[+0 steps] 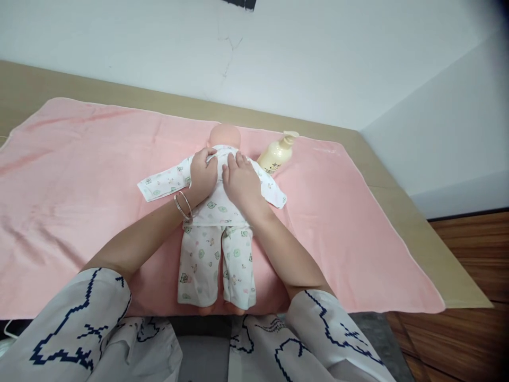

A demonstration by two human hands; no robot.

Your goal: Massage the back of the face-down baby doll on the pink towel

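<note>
A baby doll (225,136) lies stretched out, its bald head away from me and its feet toward me. It wears a white long-sleeved shirt (217,204) and matching trousers (199,265), printed with small green figures. My left hand (203,172) rests on the shirt's upper part near the collar, fingers slightly bent. Beside it, my right hand (242,180) lies flat on the shirt with its fingers stretched toward the neck. The doll's face does not show. Both shirt sleeves spread out sideways, and the doll's hands are hidden.
A cream pump bottle (276,155) leans or lies tilted by the doll's right-hand sleeve. Under everything is a pink blanket (338,228) on a wooden table (433,254). A white wall (318,63) rises behind the table, and wood-grain panels (477,254) stand at the right.
</note>
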